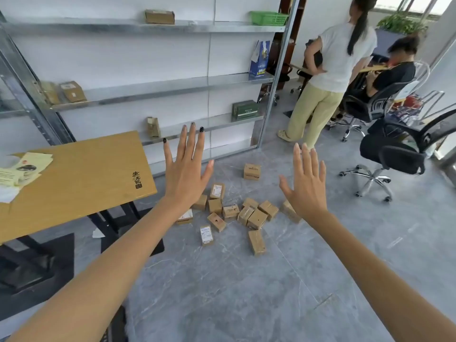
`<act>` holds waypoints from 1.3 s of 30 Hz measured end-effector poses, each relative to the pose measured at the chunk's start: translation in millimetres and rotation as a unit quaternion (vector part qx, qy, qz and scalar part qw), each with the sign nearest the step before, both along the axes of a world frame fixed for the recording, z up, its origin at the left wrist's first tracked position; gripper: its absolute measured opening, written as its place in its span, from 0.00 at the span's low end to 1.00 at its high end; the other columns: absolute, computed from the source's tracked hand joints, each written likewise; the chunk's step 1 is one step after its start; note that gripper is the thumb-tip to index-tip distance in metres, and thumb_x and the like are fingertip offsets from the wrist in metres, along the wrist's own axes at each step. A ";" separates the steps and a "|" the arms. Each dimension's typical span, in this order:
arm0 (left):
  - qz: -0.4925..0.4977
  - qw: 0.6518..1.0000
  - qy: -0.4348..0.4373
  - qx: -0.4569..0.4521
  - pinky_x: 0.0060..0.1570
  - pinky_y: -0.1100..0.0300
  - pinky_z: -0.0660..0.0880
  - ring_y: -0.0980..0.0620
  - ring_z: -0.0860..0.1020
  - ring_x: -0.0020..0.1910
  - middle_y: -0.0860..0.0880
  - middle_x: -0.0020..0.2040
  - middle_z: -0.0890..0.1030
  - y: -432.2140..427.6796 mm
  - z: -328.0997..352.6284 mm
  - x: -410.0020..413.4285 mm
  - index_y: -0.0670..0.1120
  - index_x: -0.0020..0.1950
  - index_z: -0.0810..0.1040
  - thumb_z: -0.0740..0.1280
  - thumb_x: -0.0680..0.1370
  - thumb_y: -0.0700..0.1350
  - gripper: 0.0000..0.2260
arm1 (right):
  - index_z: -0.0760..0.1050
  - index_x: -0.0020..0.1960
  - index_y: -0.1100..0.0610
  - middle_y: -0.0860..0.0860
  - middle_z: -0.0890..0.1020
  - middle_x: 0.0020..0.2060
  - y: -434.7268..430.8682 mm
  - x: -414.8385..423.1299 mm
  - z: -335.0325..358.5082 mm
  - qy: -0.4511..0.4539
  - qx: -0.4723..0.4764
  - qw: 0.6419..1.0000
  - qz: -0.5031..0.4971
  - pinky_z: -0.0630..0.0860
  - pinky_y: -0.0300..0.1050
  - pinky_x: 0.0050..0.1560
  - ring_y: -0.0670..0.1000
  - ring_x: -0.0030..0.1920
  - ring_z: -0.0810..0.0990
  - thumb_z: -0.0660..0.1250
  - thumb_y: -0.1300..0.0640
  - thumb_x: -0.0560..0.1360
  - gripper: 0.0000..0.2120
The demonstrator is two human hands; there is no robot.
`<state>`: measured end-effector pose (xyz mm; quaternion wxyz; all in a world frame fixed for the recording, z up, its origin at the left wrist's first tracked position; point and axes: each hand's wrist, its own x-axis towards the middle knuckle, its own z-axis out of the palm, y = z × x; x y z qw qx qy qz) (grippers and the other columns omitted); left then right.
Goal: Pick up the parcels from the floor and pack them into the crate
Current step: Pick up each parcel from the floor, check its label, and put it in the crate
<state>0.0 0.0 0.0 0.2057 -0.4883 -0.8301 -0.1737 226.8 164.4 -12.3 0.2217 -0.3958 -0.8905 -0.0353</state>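
From the head camera, both bare arms reach straight out in front, coming up from the lower corners and narrowing toward the middle. The left hand (186,169) is held up with its back to the camera, the fingers straight and fanned wide, the thumb out to the right, dark polish on the nails. It holds nothing and touches nothing. The right hand (307,186) is in the same pose a little lower, fingers straight and less widely spread, thumb out to the left, also holding nothing.

Between and below the two hands in the picture, the parcels (257,218) lie in a loose heap on the grey floor (222,292), small brown boxes at all angles, some with white labels up. One lone parcel (252,171) sits apart, nearer the rack (172,82). The left wrist and the right hand each hide part of a box at the heap's edge.

At left stands a wooden table (74,174) with papers (24,166) on its far corner. The rack carries a few boxes and a green basket (269,18). At right one person (328,70) stands with back turned, another (394,72) sits, and a black chair (394,149) is nearer.
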 end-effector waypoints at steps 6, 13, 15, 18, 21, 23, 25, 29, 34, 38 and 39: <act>0.011 1.000 0.000 -0.015 0.71 0.41 0.38 0.49 0.42 0.77 0.47 0.79 0.43 11.7 -13.0 -33.6 0.47 0.78 0.44 0.49 0.81 0.56 0.29 | 0.44 0.78 0.56 0.56 0.52 0.77 17.7 -12.4 -20.0 -0.010 -0.011 1.000 -0.017 0.49 0.61 0.75 0.59 0.77 0.47 0.55 0.45 0.79 0.34; 0.007 0.999 -0.015 -0.049 0.73 0.40 0.40 0.49 0.42 0.77 0.47 0.79 0.44 72.5 -37.6 -71.3 0.46 0.78 0.44 0.44 0.81 0.56 0.28 | 0.42 0.78 0.55 0.56 0.50 0.78 76.5 -46.8 -46.6 -0.027 -0.061 0.998 -0.015 0.46 0.59 0.76 0.58 0.77 0.45 0.54 0.46 0.79 0.34; 0.003 0.998 -0.012 -0.063 0.73 0.39 0.42 0.49 0.42 0.77 0.47 0.79 0.43 97.8 -42.9 -83.1 0.46 0.78 0.44 0.45 0.80 0.56 0.28 | 0.42 0.78 0.55 0.56 0.50 0.78 100.9 -60.2 -51.7 -0.030 -0.066 0.997 -0.013 0.46 0.59 0.76 0.57 0.77 0.45 0.54 0.46 0.79 0.34; -0.002 0.997 -0.017 -0.079 0.73 0.38 0.43 0.49 0.43 0.77 0.46 0.79 0.44 149.1 -52.0 -104.8 0.46 0.78 0.45 0.46 0.81 0.55 0.28 | 0.41 0.78 0.55 0.55 0.49 0.78 154.0 -86.8 -63.1 -0.043 -0.080 0.996 -0.005 0.44 0.57 0.75 0.57 0.77 0.44 0.54 0.46 0.80 0.34; 0.003 0.996 -0.034 -0.087 0.73 0.39 0.42 0.49 0.43 0.77 0.46 0.79 0.45 201.9 -61.5 -125.2 0.46 0.78 0.46 0.47 0.81 0.55 0.28 | 0.40 0.78 0.54 0.54 0.48 0.78 206.7 -114.9 -72.9 -0.049 -0.106 0.993 0.003 0.43 0.56 0.75 0.56 0.78 0.43 0.53 0.45 0.80 0.33; 0.012 0.995 -0.040 -0.089 0.73 0.40 0.40 0.49 0.43 0.77 0.46 0.79 0.45 228.5 -69.0 -134.1 0.46 0.78 0.46 0.48 0.82 0.55 0.28 | 0.40 0.78 0.53 0.54 0.48 0.78 234.6 -130.5 -79.8 -0.055 -0.113 0.992 0.016 0.43 0.56 0.75 0.56 0.78 0.43 0.53 0.45 0.80 0.33; 0.022 0.994 -0.046 -0.097 0.73 0.40 0.41 0.49 0.44 0.77 0.46 0.79 0.45 254.5 -77.9 -144.5 0.46 0.78 0.46 0.48 0.81 0.56 0.28 | 0.39 0.78 0.53 0.54 0.47 0.78 263.5 -148.9 -88.0 -0.061 -0.132 0.989 0.025 0.42 0.56 0.75 0.56 0.78 0.42 0.53 0.44 0.81 0.33; 0.041 0.990 -0.055 -0.123 0.73 0.40 0.42 0.48 0.44 0.77 0.46 0.79 0.45 296.8 -95.1 -177.3 0.46 0.78 0.46 0.49 0.81 0.56 0.29 | 0.39 0.78 0.53 0.54 0.47 0.78 306.7 -188.7 -105.5 -0.080 -0.162 0.983 0.036 0.43 0.56 0.76 0.56 0.78 0.43 0.52 0.44 0.80 0.33; 0.039 0.987 -0.072 -0.141 0.73 0.39 0.43 0.48 0.46 0.77 0.45 0.79 0.48 352.3 -116.2 -235.2 0.45 0.78 0.51 0.51 0.81 0.55 0.27 | 0.39 0.78 0.52 0.53 0.46 0.78 356.4 -249.9 -134.7 -0.096 -0.200 0.974 0.047 0.42 0.55 0.75 0.55 0.78 0.42 0.51 0.43 0.80 0.33; 0.031 0.983 -0.091 -0.156 0.73 0.40 0.43 0.48 0.47 0.77 0.45 0.78 0.49 402.7 -143.7 -288.3 0.44 0.77 0.55 0.49 0.81 0.55 0.26 | 0.39 0.78 0.52 0.53 0.47 0.78 391.9 -297.0 -164.8 -0.106 -0.229 0.966 0.048 0.42 0.55 0.76 0.55 0.78 0.42 0.52 0.44 0.81 0.33; 0.031 0.982 -0.098 -0.160 0.73 0.40 0.44 0.47 0.48 0.77 0.44 0.78 0.50 417.8 -154.8 -303.4 0.44 0.76 0.56 0.49 0.81 0.54 0.25 | 0.39 0.78 0.52 0.52 0.47 0.78 401.1 -310.9 -174.9 -0.107 -0.243 0.963 0.044 0.42 0.55 0.76 0.54 0.78 0.42 0.52 0.45 0.81 0.33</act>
